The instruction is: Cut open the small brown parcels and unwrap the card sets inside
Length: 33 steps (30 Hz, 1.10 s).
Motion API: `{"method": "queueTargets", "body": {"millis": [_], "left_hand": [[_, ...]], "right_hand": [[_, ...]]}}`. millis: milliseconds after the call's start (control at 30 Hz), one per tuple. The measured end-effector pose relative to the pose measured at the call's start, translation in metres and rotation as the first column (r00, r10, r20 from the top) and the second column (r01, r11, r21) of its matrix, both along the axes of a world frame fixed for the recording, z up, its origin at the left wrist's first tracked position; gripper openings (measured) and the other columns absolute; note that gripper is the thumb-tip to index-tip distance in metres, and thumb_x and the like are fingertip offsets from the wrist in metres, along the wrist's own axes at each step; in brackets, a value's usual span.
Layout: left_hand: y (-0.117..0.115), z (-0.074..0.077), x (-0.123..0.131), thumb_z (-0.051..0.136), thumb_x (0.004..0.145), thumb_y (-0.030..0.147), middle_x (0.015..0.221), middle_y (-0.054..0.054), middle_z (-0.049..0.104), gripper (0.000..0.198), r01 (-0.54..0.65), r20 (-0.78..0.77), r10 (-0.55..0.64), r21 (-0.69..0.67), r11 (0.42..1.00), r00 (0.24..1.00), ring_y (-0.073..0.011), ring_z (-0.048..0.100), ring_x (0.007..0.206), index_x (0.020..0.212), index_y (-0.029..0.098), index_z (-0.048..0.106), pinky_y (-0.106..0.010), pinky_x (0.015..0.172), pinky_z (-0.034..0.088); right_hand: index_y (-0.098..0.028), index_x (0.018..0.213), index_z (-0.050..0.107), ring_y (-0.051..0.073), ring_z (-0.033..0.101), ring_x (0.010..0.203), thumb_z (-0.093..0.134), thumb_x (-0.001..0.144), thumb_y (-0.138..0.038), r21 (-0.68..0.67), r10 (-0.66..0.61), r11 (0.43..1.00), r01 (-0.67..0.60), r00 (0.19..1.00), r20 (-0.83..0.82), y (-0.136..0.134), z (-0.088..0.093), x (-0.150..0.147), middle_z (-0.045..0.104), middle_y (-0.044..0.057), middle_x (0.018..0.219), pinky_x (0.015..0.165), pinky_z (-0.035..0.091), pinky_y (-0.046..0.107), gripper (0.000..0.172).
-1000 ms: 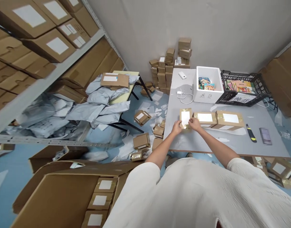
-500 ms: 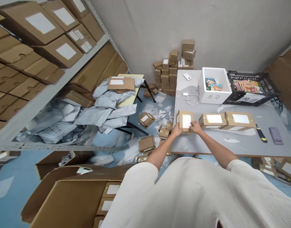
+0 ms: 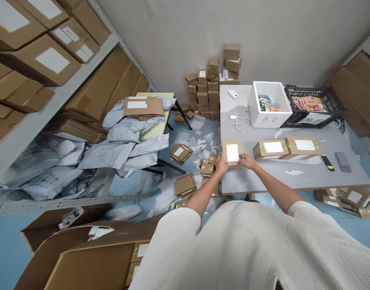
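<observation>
A small cardboard box (image 3: 226, 146) lies near the left end of the grey table, with a white label (image 3: 232, 153) on its top face. My left hand (image 3: 221, 165) grips the box at its lower left corner. At the right edge, my right hand (image 3: 247, 161) has its fingers closed on the box, close to the label's lower right corner; whether they also touch the label I cannot tell. To the right of my hands stand two taped, labelled boxes, a nearer box (image 3: 271, 149) and a farther box (image 3: 303, 147), side by side.
Behind the boxes are a white foam bin (image 3: 271, 121) and a black crate (image 3: 331, 105) holding colourful booklets. A yellow-black utility knife (image 3: 327, 162) and a white cable (image 3: 243, 125) lie on the table (image 3: 263, 177). Boxes and paper scraps litter the floor; grey parcel bags (image 3: 133, 129) are left.
The camera view has turned slightly, shifting the scene left. Both hands remain at the same box; the right fingers sit a little nearer its label's lower right corner.
</observation>
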<state>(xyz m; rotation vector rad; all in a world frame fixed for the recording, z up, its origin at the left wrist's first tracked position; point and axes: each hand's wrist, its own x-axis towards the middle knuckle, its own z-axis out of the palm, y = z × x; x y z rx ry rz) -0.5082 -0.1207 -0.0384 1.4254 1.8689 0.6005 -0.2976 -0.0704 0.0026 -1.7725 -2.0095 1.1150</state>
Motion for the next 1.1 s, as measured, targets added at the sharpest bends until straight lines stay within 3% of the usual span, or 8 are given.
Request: {"method": "queueTargets", "body": {"millis": [133,367,600,767,967,1100], "left_hand": [[0.007,0.022,0.022,0.064,0.09,0.016,0.176,-0.018,0.038,0.078,0.039,-0.106,-0.036,0.028,0.999,0.994,-0.0384,0.036,0.163,0.165,0.023,0.044,-0.055,0.132,0.033],[0.036,0.049,0.092,0.062,0.097,0.023,0.177,-0.016,0.038,0.067,0.291,-0.124,-0.279,0.086,0.953,0.952,-0.036,0.034,0.164,0.163,0.025,0.049,-0.055,0.132,0.032],[0.082,0.056,0.176,0.071,0.096,0.03,0.177,-0.019,0.037,0.068,0.434,-0.151,-0.418,0.088,0.897,0.896,-0.037,0.035,0.164,0.16,0.022,0.05,-0.055,0.133,0.029],[0.119,0.055,0.224,0.087,0.085,0.04,0.178,-0.021,0.034,0.076,0.493,-0.243,-0.471,0.037,0.869,0.848,-0.0376,0.028,0.168,0.152,0.024,0.054,-0.055,0.135,0.024],[0.139,0.052,0.253,0.094,0.076,0.042,0.18,-0.023,0.029,0.078,0.468,-0.317,-0.454,-0.036,0.883,0.833,-0.0421,0.02,0.17,0.141,0.023,0.056,-0.062,0.136,0.011],[0.131,0.06,0.258,0.093,0.074,0.042,0.173,-0.027,0.037,0.08,0.441,-0.396,-0.417,-0.032,0.897,0.818,-0.045,0.031,0.163,0.142,0.018,0.058,-0.059,0.134,0.015]], "right_hand": [[-0.02,0.13,0.077,0.027,0.073,0.117,0.064,0.09,-0.023,0.082,-0.029,0.996,0.034,0.998,-0.06,0.002,0.003,0.027,0.071,0.014,0.142,0.112,0.056,0.045,0.042],[-0.02,0.126,0.075,0.029,0.073,0.115,0.063,0.089,-0.022,0.171,-0.11,0.977,0.126,0.989,-0.099,0.018,0.015,0.102,0.071,0.015,0.138,0.108,0.058,0.048,0.04],[-0.018,0.125,0.075,0.026,0.072,0.114,0.06,0.093,-0.022,0.213,-0.096,0.971,0.107,0.993,-0.062,0.032,0.018,0.183,0.071,0.015,0.135,0.109,0.057,0.044,0.035],[-0.019,0.125,0.076,0.026,0.07,0.116,0.061,0.092,-0.02,0.24,-0.007,0.971,0.015,0.999,-0.035,0.051,0.015,0.217,0.074,0.013,0.129,0.113,0.054,0.044,0.037],[-0.02,0.127,0.076,0.027,0.067,0.126,0.061,0.093,-0.018,0.214,0.091,0.974,-0.079,0.995,-0.049,0.066,0.006,0.239,0.074,0.013,0.131,0.117,0.052,0.045,0.038],[-0.021,0.127,0.076,0.029,0.065,0.133,0.063,0.093,-0.018,0.196,0.118,0.975,-0.102,0.991,-0.068,0.07,0.005,0.246,0.072,0.014,0.136,0.119,0.051,0.045,0.036]]}}
